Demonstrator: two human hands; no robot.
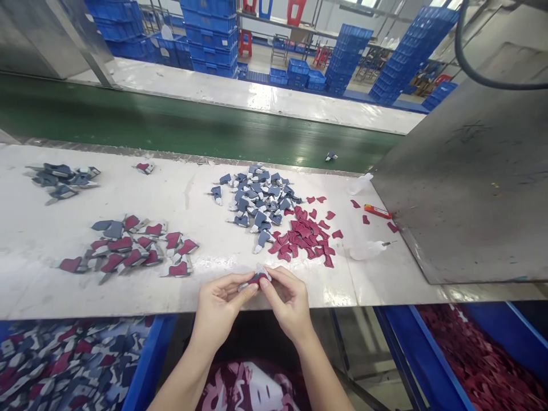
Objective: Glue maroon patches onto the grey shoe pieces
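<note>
Between my left hand [220,305] and my right hand [289,299] is a small grey and dark-red moulded piece [258,278], gripped by the fingertips of both. It is held just above the front edge of the white table. Beyond my hands lies a pile of blue-grey and white pieces [261,197]. Right against it is a heap of flat dark-red pieces [306,233]. Off to the left, a group of grey pieces with red faces [128,248] rests on the table. My fingers cover part of the held piece.
A green conveyor belt [192,125] runs behind the white table [205,222]. Two translucent bottles [366,250] and an orange-red tube [378,211] lie near a metal housing [471,171]. Blue bins with pieces [68,359] and red parts [483,359] stand below the front edge.
</note>
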